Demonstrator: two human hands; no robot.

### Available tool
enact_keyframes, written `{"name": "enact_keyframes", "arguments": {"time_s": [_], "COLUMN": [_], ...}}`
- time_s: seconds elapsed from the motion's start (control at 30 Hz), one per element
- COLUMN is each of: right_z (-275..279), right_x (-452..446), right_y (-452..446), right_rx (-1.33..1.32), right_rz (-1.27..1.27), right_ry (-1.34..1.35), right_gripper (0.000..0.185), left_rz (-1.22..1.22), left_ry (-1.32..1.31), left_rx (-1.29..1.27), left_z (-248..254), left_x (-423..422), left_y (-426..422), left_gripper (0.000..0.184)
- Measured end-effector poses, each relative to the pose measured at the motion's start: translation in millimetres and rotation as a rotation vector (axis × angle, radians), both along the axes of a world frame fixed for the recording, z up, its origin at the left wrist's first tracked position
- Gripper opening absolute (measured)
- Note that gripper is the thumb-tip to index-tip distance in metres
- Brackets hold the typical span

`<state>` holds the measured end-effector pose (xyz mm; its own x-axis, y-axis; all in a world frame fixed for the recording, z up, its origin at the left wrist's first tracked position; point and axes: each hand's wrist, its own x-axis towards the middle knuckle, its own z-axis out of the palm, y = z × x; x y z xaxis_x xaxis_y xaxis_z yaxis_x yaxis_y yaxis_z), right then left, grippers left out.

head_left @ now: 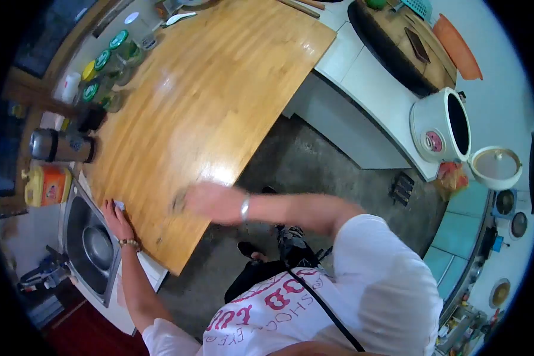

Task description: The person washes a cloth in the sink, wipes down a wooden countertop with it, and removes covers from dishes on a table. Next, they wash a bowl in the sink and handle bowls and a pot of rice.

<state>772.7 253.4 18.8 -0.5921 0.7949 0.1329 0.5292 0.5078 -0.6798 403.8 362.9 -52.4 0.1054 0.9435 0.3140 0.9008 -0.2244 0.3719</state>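
Observation:
A large wooden board (219, 89) with a shiny surface lies over the counter. My right hand (210, 203), a silver bracelet at its wrist, is over the near part of the board and smeared by motion. Its fingers are closed around a small grey-brown thing (178, 203), too blurred to name. My left hand (117, 219), with a beaded bracelet, rests at the board's left edge beside the sink, fingers stretched out. A small white thing (119, 205) shows by its fingers; I cannot tell whether the hand touches it.
A metal sink (71, 237) holds a steel bowl (95, 248). A thermos (62, 145), a yellow jug (47, 185), several green-lidded jars (104, 62) and a white spoon (179, 18) line the left side. Right are a rice cooker (424, 127) and round chopping block (391, 41).

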Motion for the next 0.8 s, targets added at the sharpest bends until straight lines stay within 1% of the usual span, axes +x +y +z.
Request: {"name": "enact_keyframes", "arguments": {"time_s": [0.03, 0.07, 0.1, 0.13, 0.17, 0.2, 0.23, 0.27, 0.3, 0.37, 0.4, 0.43, 0.47, 0.53, 0.6, 0.67, 0.73, 0.77, 0.8], "right_z": [-17.3, -30.4, -15.3, 0.3, 16.6, -11.9, -46.5, -34.7, -33.5, -57.6, -69.3, -81.1, -82.1, -77.3, -86.1, -91.0, -68.3, -41.1, -39.5], "right_x": [46.6, 94.6, 144.4, 186.1, 226.7, 282.6, 333.9, 366.4, 403.1, 467.8, 494.6, 507.7, 503.9, 496.8, 479.0, 437.5, 342.6, 276.8, 219.3], "right_y": [14.2, 35.2, 56.1, 87.3, 98.2, 116.8, 130.8, 143.6, 156.3, 174.9, 178.7, 188.1, 192.3, 190.1, 187.8, 177.0, 150.9, 134.5, 112.1], "right_rx": [0.251, 0.354, 0.309, 0.239, 0.234, 0.060, 0.564, 0.257, 0.103, 0.468, 0.386, 0.291, 0.284, 0.236, 0.261, 0.359, 0.305, 0.134, 0.123], "right_rz": [-0.168, -0.309, -0.401, -0.457, -0.601, -0.679, -0.627, -0.890, -1.004, -1.110, -1.050, -1.159, -1.142, -1.235, -1.257, -1.122, -0.888, -0.831, -0.746], "right_ry": [0.003, -0.021, -0.117, 0.068, 0.033, -0.385, -0.546, -0.443, -0.551, -0.608, -0.721, -0.579, -0.576, -0.524, -0.572, -0.761, -0.606, -0.439, -0.487], "right_gripper": [0.036, 0.040, 0.035, 0.030, 0.028, 0.038, 0.034, 0.033, 0.035, 0.025, 0.033, 0.041, 0.041, 0.044, 0.044, 0.046, 0.048, 0.049, 0.049], "left_rz": [-0.005, -0.012, 0.003, 0.021, 0.023, 0.036, 0.051, 0.064, 0.076, 0.116, 0.116, 0.113, 0.129, 0.087, 0.110, 0.147, 0.072, 0.092, 0.079], "left_ry": [0.033, 0.036, 0.014, -0.007, -0.007, -0.033, -0.055, -0.051, -0.036, -0.015, 0.011, 0.037, 0.041, -0.020, -0.032, -0.048, -0.119, -0.124, -0.165], "left_rx": [0.003, 0.000, -0.020, -0.041, -0.044, -0.057, -0.068, -0.063, -0.077, -0.084, -0.092, -0.105, -0.114, -0.078, -0.090, -0.095, -0.057, -0.057, -0.058], "left_z": [-5.7, -5.1, -3.0, -1.1, -0.5, 0.4, 2.0, 4.9, 9.2, 10.2, 9.1, 8.2, 9.1, 7.4, 10.1, 8.1, -0.8, 0.4, 2.1], "left_x": [-6.3, -4.3, -2.3, 0.7, 3.7, 6.2, 8.0, 12.2, 17.5, 18.3, 16.4, 14.1, 13.5, 14.8, 19.7, 13.7, 0.8, -1.6, 0.9], "left_y": [2.9, 1.5, 2.0, 3.0, 2.5, 0.6, 1.7, 2.9, 0.9, 2.6, 2.3, 1.0, 0.9, 1.9, 2.5, 3.8, 2.2, 1.5, 0.0], "left_gripper": [0.037, 0.037, 0.038, 0.039, 0.039, 0.040, 0.041, 0.041, 0.041, 0.041, 0.041, 0.041, 0.041, 0.040, 0.039, 0.039, 0.038, 0.038, 0.038]}}
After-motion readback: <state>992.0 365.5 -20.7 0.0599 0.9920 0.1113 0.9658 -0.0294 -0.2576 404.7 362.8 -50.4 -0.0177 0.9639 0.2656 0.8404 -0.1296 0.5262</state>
